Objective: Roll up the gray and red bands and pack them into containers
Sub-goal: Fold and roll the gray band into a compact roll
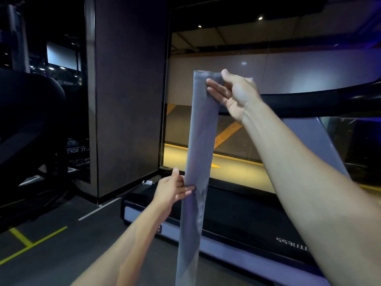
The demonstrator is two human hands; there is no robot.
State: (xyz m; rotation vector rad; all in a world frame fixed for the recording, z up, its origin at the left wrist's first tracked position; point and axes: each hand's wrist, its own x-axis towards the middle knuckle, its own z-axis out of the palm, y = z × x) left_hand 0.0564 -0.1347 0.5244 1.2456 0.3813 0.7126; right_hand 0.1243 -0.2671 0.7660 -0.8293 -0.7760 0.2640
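Head view: a long gray band (201, 153) hangs nearly upright in front of the person, its top end raised high and its lower end running out of the bottom of the frame. It is thin and half see-through, with light crumples below its middle.

The right hand (233, 96) holds the band's top end. Its thumb lies over the top edge and its fingers (216, 87) lie fairly straight across the face of the band, so the end is pinched between thumb and fingers. The right arm reaches up from the lower right corner.

The left hand (172, 189) holds the band lower down, at about its middle. Its fingers are curled against the band's left edge and pinch it there, with the thumb pointing up beside the edge. The left arm comes in from the bottom centre.

Behind the band stands a treadmill (247, 215), its dark belt and pale side rail running toward the lower right, with a black handrail (309, 100) crossing behind the right hand. To the left is a brown pillar (127, 100), and yellow lines (31, 244) mark the gray floor (82, 254). Beyond the treadmill a window (268, 141) shows a lit yellow floor.
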